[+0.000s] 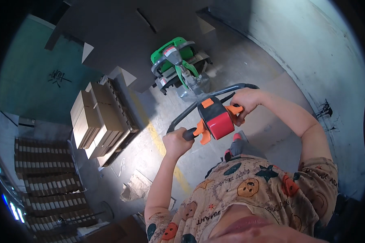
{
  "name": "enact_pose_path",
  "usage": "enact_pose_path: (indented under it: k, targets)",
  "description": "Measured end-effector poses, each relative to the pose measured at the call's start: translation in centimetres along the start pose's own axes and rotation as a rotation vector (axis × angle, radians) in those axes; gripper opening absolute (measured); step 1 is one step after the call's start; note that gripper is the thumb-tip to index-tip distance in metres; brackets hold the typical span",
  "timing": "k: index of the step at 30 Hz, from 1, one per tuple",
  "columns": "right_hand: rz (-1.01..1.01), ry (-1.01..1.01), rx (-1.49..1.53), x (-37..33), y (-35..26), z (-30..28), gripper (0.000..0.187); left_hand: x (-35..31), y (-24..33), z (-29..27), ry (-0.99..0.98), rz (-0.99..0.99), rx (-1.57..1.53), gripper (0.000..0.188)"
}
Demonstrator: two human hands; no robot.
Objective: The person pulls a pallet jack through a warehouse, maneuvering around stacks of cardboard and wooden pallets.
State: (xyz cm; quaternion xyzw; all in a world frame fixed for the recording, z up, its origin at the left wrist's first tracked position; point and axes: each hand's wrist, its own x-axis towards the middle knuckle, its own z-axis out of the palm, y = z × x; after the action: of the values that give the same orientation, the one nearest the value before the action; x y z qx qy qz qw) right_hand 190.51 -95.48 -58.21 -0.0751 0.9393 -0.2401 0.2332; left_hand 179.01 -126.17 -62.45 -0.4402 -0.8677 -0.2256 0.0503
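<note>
Both hands are on the tiller handle [186, 111] of an electric pallet truck [178, 54], which has a green cover and a grey bar round it. My left hand [177, 143] wraps round the handle's dark left grip. On the other side, my right hand [246, 102] is closed round the right end, beside an orange paddle [235, 109]; the grip is partly hidden under its fingers. Between the hands sits the control head [220, 117], black and red with an orange button on top. A second orange paddle [203, 133] is next to my left fingers.
Beyond the truck rises a large dark flat-sided mass [117, 36], its material unclear. Stacked flat cardboard [95, 117] lies on a pallet [123, 139] to the left. Crumpled paper [138, 186] is on the floor, near a yellow line [154, 135]. A pale wall [312, 52] bounds the right.
</note>
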Motion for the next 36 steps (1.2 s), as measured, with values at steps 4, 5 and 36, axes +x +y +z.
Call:
enact_pose_path:
  k: [4,5,36]
  targets:
    - [-0.003,0.008,-0.009,0.6,1.3,1.4,0.051,-0.1,-0.3,0.9,-0.033,0.013,0.002,0.019]
    - [0.0,0.005,-0.028,0.7,1.3,1.5,0.052,-0.3,-0.3,1.0,-0.015,0.0,-0.006,0.02]
    - [0.09,-0.079,0.117,5.4,-4.7,0.0,0.038,-1.4,-5.8,-1.7,-0.164,-0.119,-0.019,0.018]
